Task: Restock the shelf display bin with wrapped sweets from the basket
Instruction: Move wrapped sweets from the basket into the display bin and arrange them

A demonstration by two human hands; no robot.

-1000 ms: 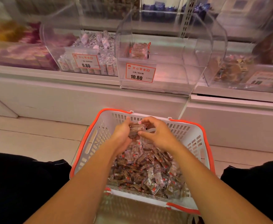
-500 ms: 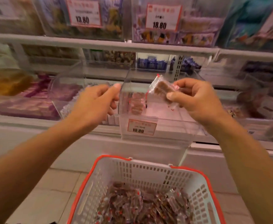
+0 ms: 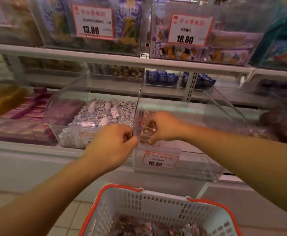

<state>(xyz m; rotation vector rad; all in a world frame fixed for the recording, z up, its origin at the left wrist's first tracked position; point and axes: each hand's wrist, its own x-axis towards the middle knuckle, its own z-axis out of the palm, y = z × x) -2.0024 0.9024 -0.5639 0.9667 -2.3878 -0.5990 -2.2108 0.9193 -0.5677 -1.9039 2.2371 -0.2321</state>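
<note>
The clear display bin with a 10.80 price tag stands on the lower shelf, nearly bare inside. My right hand reaches over its front wall and holds a wrapped sweet against a small stack by the bin's left wall. My left hand is curled at the bin's front left corner, fingers pinched on the wall's edge. The white basket with an orange rim sits below on the floor, with brown wrapped sweets in it.
A neighbouring clear bin to the left holds silver and pink sweets. Another bin of brown sweets stands at the right. An upper shelf carries bins tagged 13.80 and 18.80. The shelf base juts out above the basket.
My right hand has gone down from above the bin into it with the sweet. My left hand has dropped from open beside the bin to curled on its front left corner. The view has tilted up.
</note>
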